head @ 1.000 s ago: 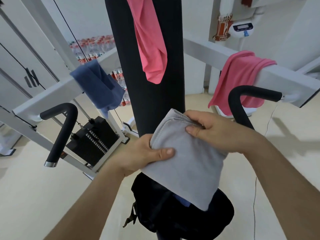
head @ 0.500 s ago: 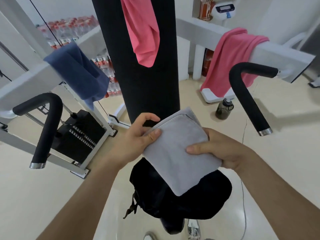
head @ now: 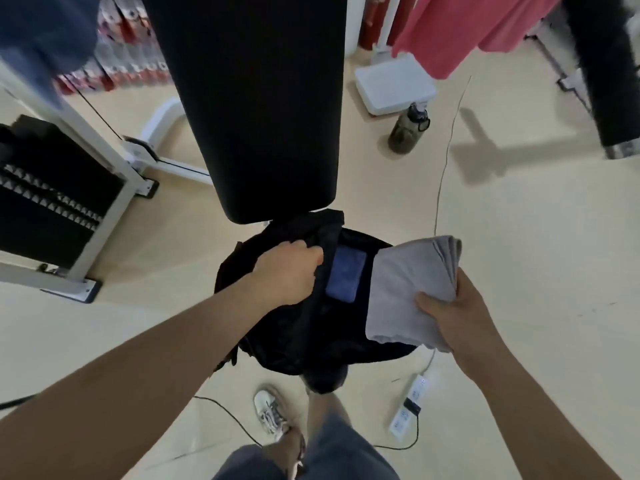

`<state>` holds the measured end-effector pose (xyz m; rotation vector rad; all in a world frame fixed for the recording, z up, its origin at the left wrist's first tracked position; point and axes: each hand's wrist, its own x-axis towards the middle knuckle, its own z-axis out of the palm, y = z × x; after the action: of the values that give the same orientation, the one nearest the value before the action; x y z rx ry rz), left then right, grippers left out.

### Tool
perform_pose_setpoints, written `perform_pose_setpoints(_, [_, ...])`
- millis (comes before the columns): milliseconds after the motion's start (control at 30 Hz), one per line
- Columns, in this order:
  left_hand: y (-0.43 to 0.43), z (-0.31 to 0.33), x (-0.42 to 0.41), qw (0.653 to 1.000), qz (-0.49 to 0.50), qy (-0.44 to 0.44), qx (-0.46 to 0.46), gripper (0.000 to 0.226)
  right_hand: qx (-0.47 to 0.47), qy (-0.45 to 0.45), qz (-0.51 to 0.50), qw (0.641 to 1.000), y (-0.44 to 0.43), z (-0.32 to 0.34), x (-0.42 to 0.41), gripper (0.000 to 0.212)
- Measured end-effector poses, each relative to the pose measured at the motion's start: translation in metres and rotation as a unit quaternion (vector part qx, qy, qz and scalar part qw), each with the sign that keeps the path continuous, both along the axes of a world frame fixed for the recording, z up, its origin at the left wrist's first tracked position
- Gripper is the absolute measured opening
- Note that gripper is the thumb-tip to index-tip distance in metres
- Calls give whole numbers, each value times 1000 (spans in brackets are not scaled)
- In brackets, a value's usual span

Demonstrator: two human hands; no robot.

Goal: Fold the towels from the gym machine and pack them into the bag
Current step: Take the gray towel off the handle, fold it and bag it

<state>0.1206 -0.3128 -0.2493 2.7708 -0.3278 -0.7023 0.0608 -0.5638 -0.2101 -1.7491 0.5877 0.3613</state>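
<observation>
A black bag [head: 294, 334] sits on the machine's seat below the tall black back pad [head: 256, 98]. My left hand [head: 287, 271] grips the bag's flap and holds the opening apart. Inside lies a folded blue towel [head: 344, 277]. My right hand [head: 457, 317] holds a folded grey towel [head: 405, 289] at the bag's right edge, partly over the opening. A pink towel [head: 460, 32] hangs over the machine arm at the upper right. A blue towel [head: 41, 32] hangs at the upper left.
The black weight stack [head: 45, 192] in its white frame stands at the left. On the floor are a dark water bottle [head: 408, 129], a white scale [head: 394, 84], a power strip [head: 412, 403] with cables, and my shoe [head: 272, 414].
My view has tilted down to the bag. My left hand let go of the grey towel and took hold of the bag's flap. My right hand lowered the grey towel to the bag.
</observation>
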Motion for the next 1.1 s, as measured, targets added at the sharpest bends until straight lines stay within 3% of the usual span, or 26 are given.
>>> perform_pose_setpoints(233, [-57, -97, 19, 994, 2, 51, 100, 87, -28, 9, 11, 1000, 28, -89, 28, 48])
perform_pose_setpoints(300, [-52, -105, 28, 996, 12, 38, 78, 81, -11, 34, -6, 999, 31, -114, 36, 44])
perform_pose_setpoints(400, [-19, -96, 40, 995, 103, 12, -1, 65, 27, 69, -60, 995, 32, -141, 45, 42])
perform_pose_setpoints(500, [19, -87, 42, 984, 164, 1, -75, 62, 130, 85, -111, 982, 43, -150, 56, 38])
perform_pose_setpoints(600, [28, -86, 42, 976, 182, 22, -119, 63, 191, 97, -99, 972, 74, -161, 72, 37])
perform_pose_setpoints(633, [27, -87, 43, 975, 184, 22, -124, 63, 161, 101, -97, 977, 86, -168, 76, 37])
perform_pose_setpoints(700, [25, -88, 44, 974, 185, 23, -126, 63, -37, 109, -49, 992, 106, -187, 85, 45])
perform_pose_setpoints(767, [22, -89, 44, 974, 184, 27, -126, 64, -287, 125, 66, 947, 117, -195, 87, 76])
perform_pose_setpoints(833, [19, -90, 44, 976, 175, 26, -124, 65, -431, 31, 151, 889, 123, -193, 85, 90])
perform_pose_setpoints(867, [18, -92, 45, 977, 173, 26, -124, 65, -446, -26, 192, 874, 128, -192, 83, 88])
perform_pose_setpoints(933, [17, -94, 47, 976, 173, 26, -126, 64, -412, -39, 327, 849, 138, -202, 80, 81])
perform_pose_setpoints(1000, [15, -95, 45, 977, 165, 26, -131, 63, -392, 50, 467, 791, 149, -224, 78, 85])
perform_pose_setpoints(1067, [14, -96, 44, 978, 155, 25, -139, 64, -395, 136, 534, 735, 157, -247, 86, 84])
perform_pose_setpoints(1100, [12, -97, 44, 978, 149, 28, -141, 65, -396, 156, 541, 725, 161, -255, 91, 82])
